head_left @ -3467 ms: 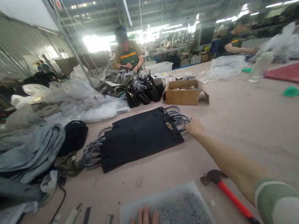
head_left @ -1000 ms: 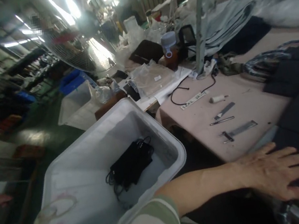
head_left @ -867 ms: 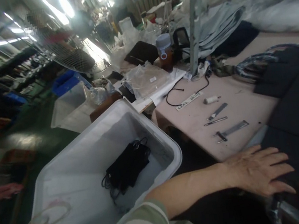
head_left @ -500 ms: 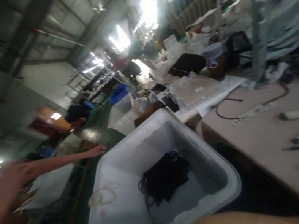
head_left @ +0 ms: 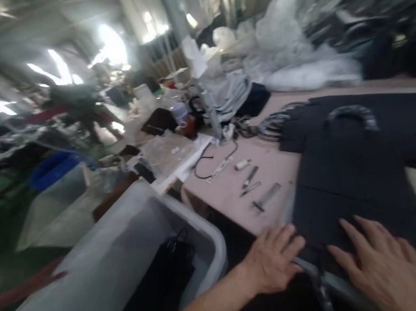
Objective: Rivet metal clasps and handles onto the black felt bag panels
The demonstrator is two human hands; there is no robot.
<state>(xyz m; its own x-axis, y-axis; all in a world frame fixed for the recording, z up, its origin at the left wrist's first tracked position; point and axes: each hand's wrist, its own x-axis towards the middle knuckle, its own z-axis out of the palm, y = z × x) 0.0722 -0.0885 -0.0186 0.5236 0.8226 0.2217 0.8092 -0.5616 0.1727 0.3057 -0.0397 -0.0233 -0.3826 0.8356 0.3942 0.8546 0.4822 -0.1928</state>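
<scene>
A large flat piece of dark cloth lies over the right part of the pink-topped table. A curved grey handle-like loop lies on its far part. My right hand rests on the near part of the cloth, fingers spread. My left hand is at the cloth's near left corner and the table edge, fingers stretched out; blur hides whether it touches the cloth. Between my hands, a dark strap-like piece hangs down over the edge. Neither hand grips anything I can see.
A white plastic bin holding black cloth items stands at left. Small tools, a ruler and a white tube lie on the table. A metal post rises behind. Another person's arm reaches in at left.
The view has swung right, from the bin toward the table. Both my hands now show at the dark cloth; before, only part of a forearm showed at the bottom.
</scene>
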